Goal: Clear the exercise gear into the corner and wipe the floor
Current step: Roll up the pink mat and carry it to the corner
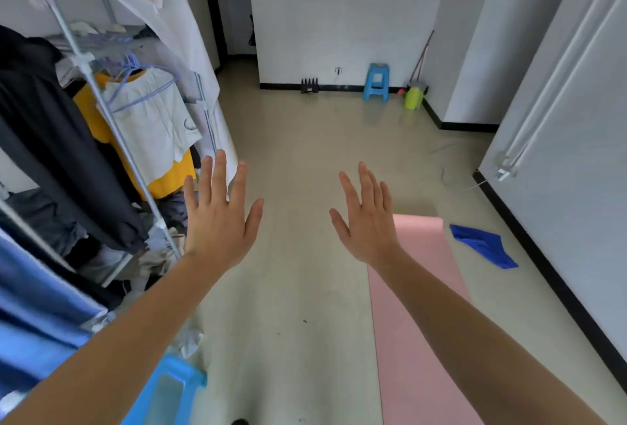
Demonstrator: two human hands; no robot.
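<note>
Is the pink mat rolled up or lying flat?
Lying flat. The pink mat is spread out along the floor, and its far end lies flat with no roll showing. Its near end runs out of view.

I find no readable text, labels, brands or numbers anywhere in view; only a small swoosh-like mark on the hanging white shorts (154,119).

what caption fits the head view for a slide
Both empty hands, left hand and right hand, spread open above a pink mat and blue cloth on the floor.
</note>
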